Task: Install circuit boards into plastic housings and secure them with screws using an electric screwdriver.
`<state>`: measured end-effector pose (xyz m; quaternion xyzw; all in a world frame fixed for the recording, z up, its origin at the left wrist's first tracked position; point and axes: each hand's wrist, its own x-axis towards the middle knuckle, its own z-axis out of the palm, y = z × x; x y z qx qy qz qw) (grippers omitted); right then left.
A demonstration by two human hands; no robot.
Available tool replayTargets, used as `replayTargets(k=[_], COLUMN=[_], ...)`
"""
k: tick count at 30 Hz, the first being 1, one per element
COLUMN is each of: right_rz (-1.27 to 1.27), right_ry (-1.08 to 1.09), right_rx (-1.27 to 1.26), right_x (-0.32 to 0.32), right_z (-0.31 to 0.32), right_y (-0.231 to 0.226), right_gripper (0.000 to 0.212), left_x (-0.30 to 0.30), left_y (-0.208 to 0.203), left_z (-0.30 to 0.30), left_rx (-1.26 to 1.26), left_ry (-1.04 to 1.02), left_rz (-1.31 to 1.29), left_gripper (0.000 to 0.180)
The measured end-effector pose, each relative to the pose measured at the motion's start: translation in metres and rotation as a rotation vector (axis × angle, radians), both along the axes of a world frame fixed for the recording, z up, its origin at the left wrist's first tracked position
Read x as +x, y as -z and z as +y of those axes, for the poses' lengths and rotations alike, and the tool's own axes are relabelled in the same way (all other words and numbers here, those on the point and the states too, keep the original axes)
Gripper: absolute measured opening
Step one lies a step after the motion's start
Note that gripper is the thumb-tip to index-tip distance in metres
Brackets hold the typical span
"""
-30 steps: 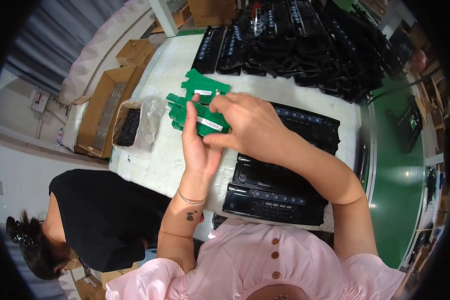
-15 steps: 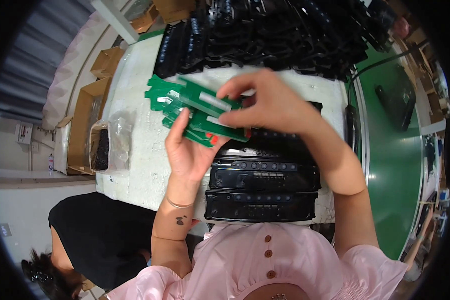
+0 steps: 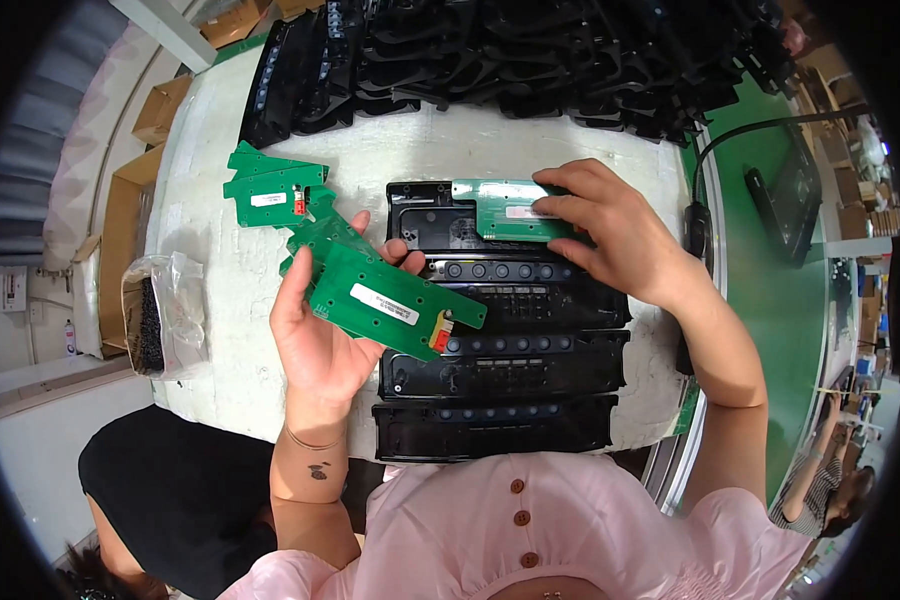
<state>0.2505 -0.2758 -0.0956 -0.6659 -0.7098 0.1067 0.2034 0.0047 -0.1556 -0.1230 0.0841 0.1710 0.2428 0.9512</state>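
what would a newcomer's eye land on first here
Probably the bright green boards in the left hand, just left of the picture's middle. Next, the right hand with a single board over the farthest of the black panels lined up before the person. Beyond them, a big heap of black parts covers the far side of the white table.

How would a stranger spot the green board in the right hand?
On the white table, find the column of black panels nearest the person. At its far end, the right hand holds the green board over the last panel. The other green boards overlap each other; this one is separate.
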Motion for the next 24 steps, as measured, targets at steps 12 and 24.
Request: replayTargets(k=[12, 24], right_rz=[0.041, 0.101], right_ry=[0.043, 0.076], right_rx=[0.089, 0.044], right_x=[0.005, 0.009], right_z=[-0.002, -0.014], right_y=[0.016, 0.02], right_gripper=[0.033, 0.021], left_x=[0.0, 0.001], left_y=[-0.001, 0.001], left_z=[-0.004, -0.003], left_rx=[0.048, 0.073], left_ry=[-0.006, -0.027], left_rz=[-0.05, -0.067], left_gripper=[0.076, 0.08])
